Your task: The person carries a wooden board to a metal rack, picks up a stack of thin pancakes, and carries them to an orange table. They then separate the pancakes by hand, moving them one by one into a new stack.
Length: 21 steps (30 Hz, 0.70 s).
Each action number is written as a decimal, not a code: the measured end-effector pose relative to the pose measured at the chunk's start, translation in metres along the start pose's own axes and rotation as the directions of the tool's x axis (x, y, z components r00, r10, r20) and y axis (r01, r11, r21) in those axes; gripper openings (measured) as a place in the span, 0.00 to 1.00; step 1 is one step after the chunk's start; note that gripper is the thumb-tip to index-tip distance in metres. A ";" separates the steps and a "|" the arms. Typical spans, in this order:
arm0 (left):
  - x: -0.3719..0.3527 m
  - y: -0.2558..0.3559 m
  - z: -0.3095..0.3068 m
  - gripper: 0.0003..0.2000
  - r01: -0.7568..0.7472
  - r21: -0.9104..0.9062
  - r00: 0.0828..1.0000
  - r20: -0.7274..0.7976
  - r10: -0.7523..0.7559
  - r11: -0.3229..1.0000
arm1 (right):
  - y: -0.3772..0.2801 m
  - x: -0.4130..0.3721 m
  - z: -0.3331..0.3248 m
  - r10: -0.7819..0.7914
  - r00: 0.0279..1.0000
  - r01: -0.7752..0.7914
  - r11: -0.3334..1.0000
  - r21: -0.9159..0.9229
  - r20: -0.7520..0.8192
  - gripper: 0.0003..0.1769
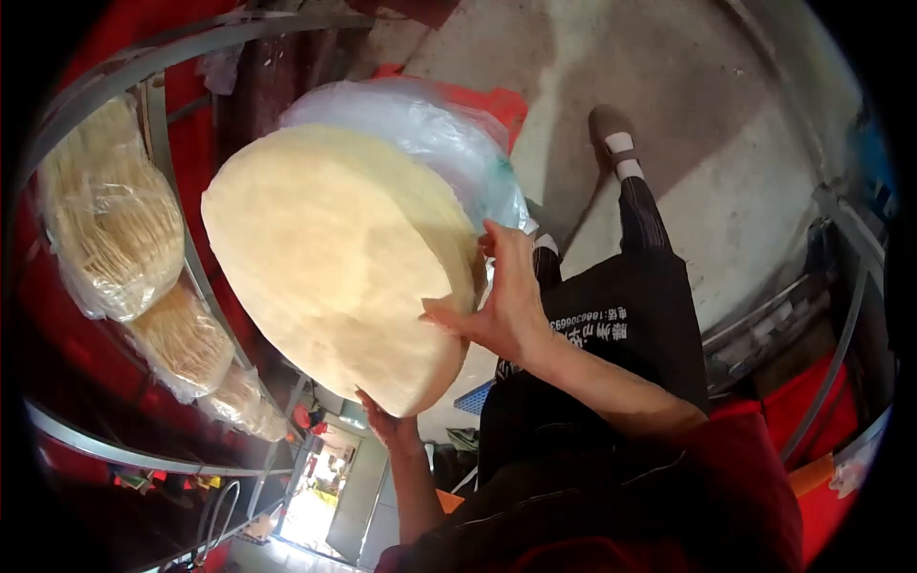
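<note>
A large, thick stack of pale yellow, round thin sheets (325, 258) fills the middle left of the head view, its smooth face turned up. My right hand (501, 301) grips its right edge, thumb on the upper face and fingers along the side. Beneath the lower tip, my left hand (390, 430) holds the stack's edge, part of that hand hidden by it. Clear plastic (420, 129) lies just behind the stack, over something red.
Plastic-wrapped bundles of thin strips (119, 220) sit on a metal-framed rack (162, 143) at the left. My legs and a brown shoe (611, 129) are on the concrete floor (726, 162). More metal framing (850, 229) curves at the right. A bright doorway (320, 487) shows below.
</note>
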State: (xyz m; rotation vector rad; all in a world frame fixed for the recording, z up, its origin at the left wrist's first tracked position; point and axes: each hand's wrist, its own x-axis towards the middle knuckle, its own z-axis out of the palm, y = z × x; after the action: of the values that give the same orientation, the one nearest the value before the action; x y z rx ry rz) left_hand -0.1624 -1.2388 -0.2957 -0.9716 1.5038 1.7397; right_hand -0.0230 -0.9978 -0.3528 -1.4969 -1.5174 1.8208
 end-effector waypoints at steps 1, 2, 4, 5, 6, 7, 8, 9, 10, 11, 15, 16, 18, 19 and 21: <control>0.001 0.003 0.001 0.26 0.019 -0.028 1.000 0.003 -0.019 0.999 | -0.001 0.002 0.001 -0.016 0.999 0.016 1.000 0.010 -0.035 0.41; -0.001 0.004 0.003 0.26 -0.004 -0.023 1.000 -0.007 0.003 1.000 | -0.001 0.002 0.002 -0.009 0.999 0.009 1.000 0.018 -0.030 0.42; -0.009 0.006 0.008 0.26 -0.044 -0.011 0.999 -0.031 0.044 0.999 | -0.001 0.000 0.003 0.012 1.000 -0.011 0.999 0.033 -0.023 0.44; -0.010 0.007 0.007 0.26 -0.003 -0.033 1.000 0.005 0.003 0.999 | 0.000 0.001 0.002 -0.002 1.000 0.003 0.999 0.037 -0.029 0.45; -0.012 0.009 0.005 0.26 0.039 -0.055 0.999 0.039 -0.037 0.998 | 0.001 0.002 0.002 -0.015 0.999 0.016 0.999 0.039 -0.032 0.45; -0.013 0.008 0.003 0.26 0.082 -0.078 0.994 0.073 -0.076 0.994 | 0.003 0.002 0.001 -0.028 0.999 0.030 0.999 0.040 -0.034 0.46; -0.013 0.004 0.004 0.26 0.141 -0.188 0.990 0.058 -0.132 0.972 | 0.004 0.003 0.001 -0.009 0.999 0.012 0.998 0.062 -0.046 0.44; -0.006 -0.001 -0.007 0.26 0.111 -0.149 0.993 0.043 -0.105 0.983 | 0.005 0.003 0.002 0.010 0.998 -0.005 0.996 0.087 -0.060 0.43; 0.010 -0.006 -0.030 0.26 0.079 -0.106 0.997 0.028 -0.077 0.991 | 0.006 0.002 0.003 0.032 0.997 -0.023 0.993 0.114 -0.073 0.42; 0.024 -0.008 -0.052 0.26 0.047 -0.062 0.999 0.014 -0.047 0.997 | 0.007 -0.001 0.004 0.051 0.998 -0.045 0.992 0.114 -0.045 0.42; 0.029 -0.014 -0.041 0.25 0.039 -0.097 0.996 0.082 -0.031 0.994 | 0.011 -0.002 0.002 0.025 0.999 -0.024 0.998 0.053 -0.023 0.39; 0.023 -0.013 -0.027 0.25 0.033 0.018 0.996 0.081 -0.034 0.999 | 0.011 -0.006 0.002 0.009 1.000 -0.009 0.999 0.034 -0.025 0.38; 0.025 -0.008 -0.032 0.25 0.018 0.000 1.000 0.014 -0.018 1.000 | 0.009 -0.010 0.004 0.024 0.999 -0.023 0.999 0.031 -0.035 0.35; 0.029 -0.007 -0.028 0.24 0.010 -0.012 1.000 -0.008 -0.010 1.000 | 0.008 -0.008 0.005 0.022 0.999 -0.021 0.999 0.029 -0.047 0.34; 0.026 -0.007 -0.023 0.24 0.003 0.047 1.000 0.023 -0.004 0.999 | 0.007 -0.008 0.008 0.065 0.997 -0.061 0.992 0.107 -0.035 0.33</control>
State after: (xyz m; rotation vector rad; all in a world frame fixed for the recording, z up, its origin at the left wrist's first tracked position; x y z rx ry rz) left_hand -0.1675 -1.2602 -0.3229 -0.9261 1.5208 1.6999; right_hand -0.0240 -1.0111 -0.3556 -1.5361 -1.3482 1.8664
